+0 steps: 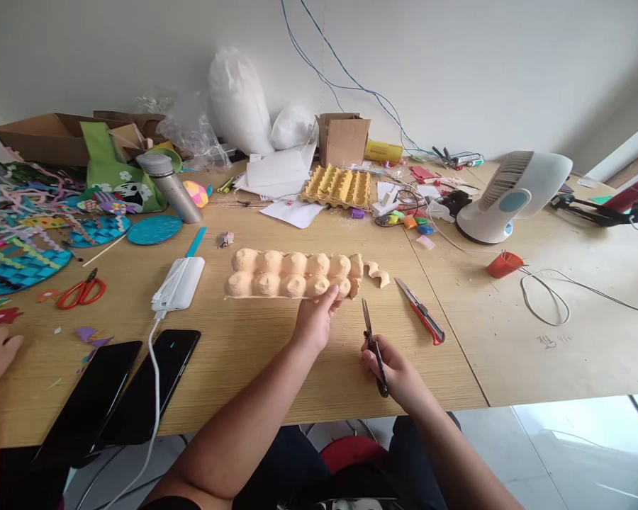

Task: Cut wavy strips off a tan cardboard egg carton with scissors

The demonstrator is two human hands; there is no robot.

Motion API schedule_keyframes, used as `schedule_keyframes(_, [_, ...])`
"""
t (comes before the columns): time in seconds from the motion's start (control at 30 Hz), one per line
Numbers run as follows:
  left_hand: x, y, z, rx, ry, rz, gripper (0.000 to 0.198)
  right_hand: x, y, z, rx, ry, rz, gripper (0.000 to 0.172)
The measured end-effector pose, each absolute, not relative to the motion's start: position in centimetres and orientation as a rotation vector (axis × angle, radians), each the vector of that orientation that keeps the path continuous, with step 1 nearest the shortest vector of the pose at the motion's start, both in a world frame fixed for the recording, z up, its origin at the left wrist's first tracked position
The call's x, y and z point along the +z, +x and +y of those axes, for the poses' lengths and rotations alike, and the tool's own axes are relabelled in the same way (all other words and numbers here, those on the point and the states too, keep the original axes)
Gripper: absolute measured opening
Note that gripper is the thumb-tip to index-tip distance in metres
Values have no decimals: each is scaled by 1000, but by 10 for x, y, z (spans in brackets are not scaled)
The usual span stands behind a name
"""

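Currently, head view: left hand (316, 320) has firm grip on right end of peach egg carton (295, 273), bumps upward, over middle of counter (234, 375). Right hand (393, 368) has grip wrapped round dark scissors (368, 333), blades pointing away, near carton. Torn scrap (381, 275) just beside carton's right end. Utility knife (424, 316) right of scissors, power bank (183, 283) left of carton.

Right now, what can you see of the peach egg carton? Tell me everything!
The egg carton is pale orange and looks like rough, molded pulp. It has two rows of bumps facing up and a ragged right end. It stretches sideways over the table; whether it touches, I can't tell. The left hand grips its near edge toward the right, thumb on top.
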State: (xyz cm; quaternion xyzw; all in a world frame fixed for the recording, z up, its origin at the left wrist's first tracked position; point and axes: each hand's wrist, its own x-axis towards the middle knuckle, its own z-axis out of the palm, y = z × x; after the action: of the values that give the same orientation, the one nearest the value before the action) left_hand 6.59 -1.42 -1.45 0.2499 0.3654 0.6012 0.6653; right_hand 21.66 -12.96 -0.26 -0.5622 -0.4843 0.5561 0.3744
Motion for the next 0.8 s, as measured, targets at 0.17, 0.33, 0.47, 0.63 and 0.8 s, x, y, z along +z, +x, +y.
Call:
schedule_keyframes(0.17, [-12, 62, -13, 1305, 401, 712, 38, -7, 210, -129, 1292, -1517, -1365, 37])
schedule_keyframes(0.33, [-8, 62, -19, 1382, 429, 716, 36, -4, 206, -126, 1204, -1621, -1447, 38])
schedule_keyframes(0.47, [-3, 64, -22, 1471, 500, 749, 45, 0, 205, -122, 1156, -1636, -1497, 37])
schedule_keyframes(0.63, [1, 66, -26, 1534, 593, 796, 56, 3, 199, -117, 1180, -1595, -1492, 38])
schedule_keyframes(0.8, [-3, 66, -27, 1578, 723, 772, 62, 7, 191, -115, 1544, -1333, -1177, 50])
